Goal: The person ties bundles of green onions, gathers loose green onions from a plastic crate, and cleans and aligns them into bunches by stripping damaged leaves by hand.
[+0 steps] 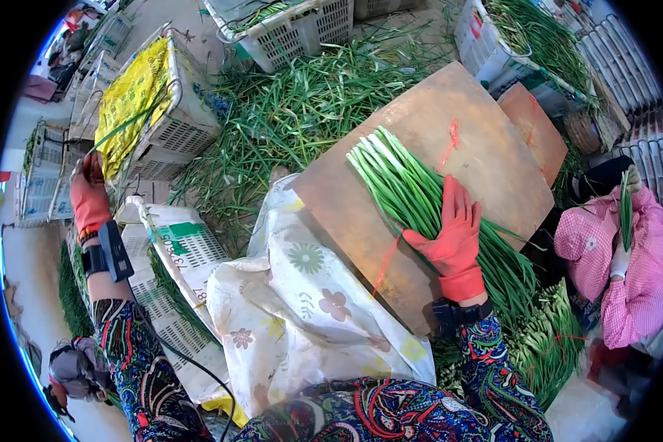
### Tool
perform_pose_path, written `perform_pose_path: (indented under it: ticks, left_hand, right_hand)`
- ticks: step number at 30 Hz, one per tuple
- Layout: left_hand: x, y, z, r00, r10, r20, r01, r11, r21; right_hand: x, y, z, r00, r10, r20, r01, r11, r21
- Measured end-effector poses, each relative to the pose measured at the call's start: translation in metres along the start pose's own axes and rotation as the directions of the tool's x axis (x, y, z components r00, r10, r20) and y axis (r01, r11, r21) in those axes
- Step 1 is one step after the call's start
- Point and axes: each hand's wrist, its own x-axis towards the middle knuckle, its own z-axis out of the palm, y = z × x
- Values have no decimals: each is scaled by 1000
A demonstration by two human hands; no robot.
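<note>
A bunch of green chives [409,184] with pale stem ends lies across a tilted brown board [486,140]. My right hand [453,247], in a red rubber glove, rests on the bunch with fingers stretched and thumb spread. One red tie [451,144] lies on the board beyond the bunch; another red tie [387,267] extends from the bunch's near side. Far out to the left, my left hand [90,197], also gloved, has its fingers closed around the end of a long green leaf [129,125]. Its fingertips are partly in shadow.
Loose green leaves [272,118] cover the floor ahead. A crate with a yellow sack [132,96] stands left, and white crates [295,37] stand behind. Tied bunches [549,342] lie near my right arm. A person in a pink checked top [641,250] sits at right.
</note>
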Motion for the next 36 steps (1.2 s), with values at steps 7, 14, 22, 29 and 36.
perform_pose_path:
  ticks: [7,14,22,29,36]
  left_hand:
    - [-126,-13,28,919,-348,185,288,914,286]
    - [-233,17,-91,870,-476,127,390,823,412]
    - [-386,114,-267,825,-470,-314,553,786,278]
    - [-412,34,-385,694,-543,-473,612,791,-9]
    - [-358,-103,-444,466,-719,-515,883,416,218]
  right_hand:
    - [-1,20,11,997,81,19,-82,993,88]
    - [-3,33,3,991,54,120,-63,995,72]
    - [14,-93,20,826,-471,309,98,661,744]
    - [-23,-328,63,402,-744,534,259,652,713]
    - [-23,-497,179,-2,-996,84,711,58,700]
